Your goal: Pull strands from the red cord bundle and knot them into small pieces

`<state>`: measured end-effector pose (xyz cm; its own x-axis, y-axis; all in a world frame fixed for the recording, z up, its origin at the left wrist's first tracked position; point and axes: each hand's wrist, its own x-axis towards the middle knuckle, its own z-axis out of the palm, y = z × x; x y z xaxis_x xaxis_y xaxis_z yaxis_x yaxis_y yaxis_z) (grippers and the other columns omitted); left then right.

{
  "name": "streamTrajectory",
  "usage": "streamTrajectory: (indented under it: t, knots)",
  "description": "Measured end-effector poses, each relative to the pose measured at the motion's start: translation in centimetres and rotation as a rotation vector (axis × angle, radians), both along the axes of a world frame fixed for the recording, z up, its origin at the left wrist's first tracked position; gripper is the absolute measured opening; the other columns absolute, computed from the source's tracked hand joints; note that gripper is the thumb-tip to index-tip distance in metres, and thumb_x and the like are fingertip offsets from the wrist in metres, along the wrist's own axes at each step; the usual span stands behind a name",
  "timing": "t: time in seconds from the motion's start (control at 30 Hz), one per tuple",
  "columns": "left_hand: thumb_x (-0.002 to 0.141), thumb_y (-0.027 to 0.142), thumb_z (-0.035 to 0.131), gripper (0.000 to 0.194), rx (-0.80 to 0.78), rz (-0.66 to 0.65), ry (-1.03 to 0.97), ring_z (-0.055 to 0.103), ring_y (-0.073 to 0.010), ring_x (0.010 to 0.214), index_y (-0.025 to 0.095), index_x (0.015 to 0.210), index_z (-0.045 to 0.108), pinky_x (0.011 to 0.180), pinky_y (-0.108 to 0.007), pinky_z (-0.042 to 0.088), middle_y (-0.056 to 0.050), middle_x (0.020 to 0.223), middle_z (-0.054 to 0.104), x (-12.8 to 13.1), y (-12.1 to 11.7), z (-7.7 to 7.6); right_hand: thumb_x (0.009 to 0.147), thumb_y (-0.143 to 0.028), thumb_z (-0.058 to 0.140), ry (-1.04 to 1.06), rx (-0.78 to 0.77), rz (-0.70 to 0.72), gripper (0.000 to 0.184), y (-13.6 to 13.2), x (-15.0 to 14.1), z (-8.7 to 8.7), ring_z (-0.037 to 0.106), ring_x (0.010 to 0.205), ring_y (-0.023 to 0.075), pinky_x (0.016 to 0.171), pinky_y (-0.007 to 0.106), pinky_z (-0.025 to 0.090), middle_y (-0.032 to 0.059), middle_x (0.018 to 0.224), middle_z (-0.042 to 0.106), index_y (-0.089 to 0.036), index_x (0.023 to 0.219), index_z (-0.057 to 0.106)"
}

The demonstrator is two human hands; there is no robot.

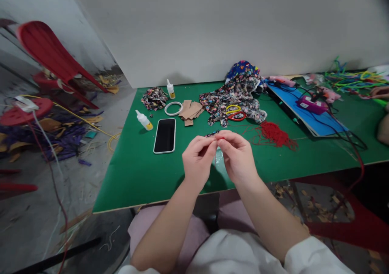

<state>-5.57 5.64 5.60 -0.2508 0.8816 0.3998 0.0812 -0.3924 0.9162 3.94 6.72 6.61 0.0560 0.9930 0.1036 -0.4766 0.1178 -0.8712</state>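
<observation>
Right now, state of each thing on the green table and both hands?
Left hand: fingertips pinched on red thread.
Right hand: pinched, meeting the left.
Red thread tangle: loose heap.
Black smartphone: flat, screen dark.
White glue bottle with yellow base: lying on its side.
Second white glue bottle: upright, capped.
White ring: lying flat.

Small item pinched between left hand (198,159) and right hand (237,156): hidden by fingertips, too small to tell. Right of phone (165,135): co-worker's hand (383,112) cut off by frame edge, pipe cleaners (354,79) blurred. Left of phone: red chair (51,55) smeared, floor scraps (57,134) indistinct.
</observation>
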Motion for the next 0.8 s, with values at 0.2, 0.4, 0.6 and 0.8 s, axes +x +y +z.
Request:
streamTrajectory:
  t: [0.2,0.4,0.6,0.8]
  knots:
    - [0.078,0.034,0.065,0.014,-0.066,-0.088,-0.125,0.059,-0.0113,0.069,0.021,0.078,0.071,0.06,-0.024,0.047,-0.001,0.072,0.064,0.2,0.2,-0.6,0.063,-0.024,0.076,-0.067,0.039,0.025,0.008,0.2,0.5,-0.1,0.057,0.078,0.013,0.075,0.029,0.048,-0.0016,0.078,0.063,-0.028,0.068,0.071]
    - [0.076,0.038,0.066,0.018,-0.083,-0.077,-0.182,0.055,-0.0095,0.062,0.02,0.074,0.071,0.055,-0.022,0.044,0.0,0.068,0.06,0.2,0.3,-0.7,0.07,-0.027,0.073,-0.155,0.077,-0.061,0.013,0.0,1.3,0.0,0.06,0.08,0.0142,0.076,0.03,0.049,-0.0015,0.084,0.067,-0.031,0.083,0.071]
    - [0.078,0.029,0.065,0.01,0.027,0.055,-0.048,0.049,-0.0065,0.055,0.022,0.081,0.072,0.05,-0.019,0.041,0.002,0.065,0.058,0.1,-0.2,-0.2,0.079,-0.02,0.064,-0.633,0.367,-0.317,0.011,-1.4,1.9,1.2,0.059,0.085,0.0174,0.081,0.035,0.046,-0.0002,0.083,0.067,-0.03,0.082,0.068]
    - [0.078,0.018,0.065,0.01,0.21,0.177,0.182,0.051,-0.0055,0.058,0.022,0.083,0.072,0.051,-0.017,0.04,0.002,0.067,0.062,0.1,-0.5,0.4,0.079,-0.014,0.061,-0.835,0.498,-0.373,0.017,-1.9,1.9,1.6,0.059,0.082,0.0172,0.08,0.035,0.047,-0.0009,0.083,0.069,-0.029,0.086,0.066]
